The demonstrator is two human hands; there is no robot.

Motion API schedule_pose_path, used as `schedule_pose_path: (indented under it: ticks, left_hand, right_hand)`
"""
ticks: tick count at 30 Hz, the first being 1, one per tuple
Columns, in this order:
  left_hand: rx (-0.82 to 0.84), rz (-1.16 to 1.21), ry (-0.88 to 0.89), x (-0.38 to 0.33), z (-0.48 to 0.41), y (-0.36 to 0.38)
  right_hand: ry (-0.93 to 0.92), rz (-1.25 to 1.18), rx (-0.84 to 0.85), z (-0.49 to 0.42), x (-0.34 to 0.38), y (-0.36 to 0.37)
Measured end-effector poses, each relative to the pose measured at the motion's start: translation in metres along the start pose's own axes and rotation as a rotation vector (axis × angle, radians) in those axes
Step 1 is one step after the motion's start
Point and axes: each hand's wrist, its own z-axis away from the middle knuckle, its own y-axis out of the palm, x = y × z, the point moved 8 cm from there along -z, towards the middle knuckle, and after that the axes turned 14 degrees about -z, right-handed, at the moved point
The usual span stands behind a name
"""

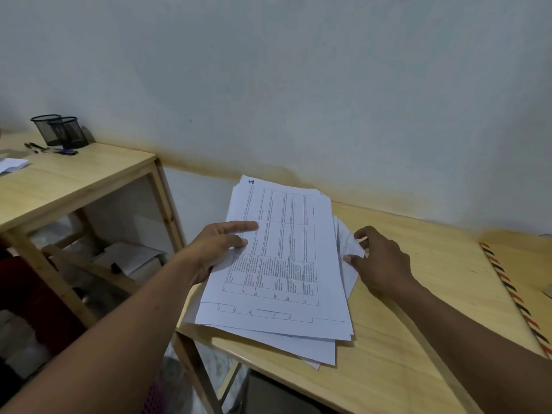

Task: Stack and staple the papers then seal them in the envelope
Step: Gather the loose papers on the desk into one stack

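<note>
Head view: the striped envelope (pixel 521 297) is cut off at 3 o'clock. The loose paper stack (pixel 280 264), long axis toward 12, overhangs the table (pixel 418 339) corner, grasped by the left hand (pixel 215 249); lower sheets are pinched by the right hand (pixel 379 258).

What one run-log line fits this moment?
stage: stacking | left hand: on papers | right hand: pinching sheet edges | papers: uneven | envelope: unused

The light is dim and soft, with a cool grey tone. The papers (pixel 277 258) are the brightest part, and their print is too blurred to read. To their left, the space under the desk (pixel 89 177) is dark. Straight edges bend near the frame borders.
</note>
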Motion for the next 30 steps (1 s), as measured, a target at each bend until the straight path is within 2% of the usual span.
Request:
schedule_pose_path:
  ticks: [2,4,7,11,14,17,23,27,30]
  left_hand:
    - [0.004,0.027,0.014,0.001,-0.002,0.001]
    - [0.013,0.006,0.023,0.001,-0.003,0.002]
    - [-0.004,-0.202,0.047,0.001,-0.007,0.001]
    - [-0.026,-0.296,0.111,-0.009,-0.007,0.013]
    - [-0.038,-0.376,0.176,-0.013,-0.006,0.025]
    - [-0.055,-0.412,0.209,-0.013,-0.006,0.032]
    - [-0.069,-0.402,0.241,-0.015,-0.01,0.036]
    - [-0.055,-0.363,0.281,-0.019,-0.012,0.046]
    - [-0.068,-0.259,0.282,-0.025,-0.015,0.051]
  right_hand:
    - [-0.01,-0.097,-0.054,0.002,0.002,0.0]
    - [0.017,-0.336,-0.12,0.002,0.002,-0.004]
    - [0.132,-0.727,-0.162,-0.002,-0.002,-0.006]
    - [0.33,-1.008,-0.078,-0.004,-0.005,0.004]
    - [0.373,-1.175,0.022,-0.001,0.003,0.015]
    - [0.376,-1.176,0.058,-0.001,0.007,0.02]
    - [0.293,-0.992,0.104,0.0,0.019,0.017]
    - [0.128,-0.762,0.039,-0.001,0.037,-0.009]
    - [-0.048,-0.702,0.048,-0.004,0.06,-0.039]
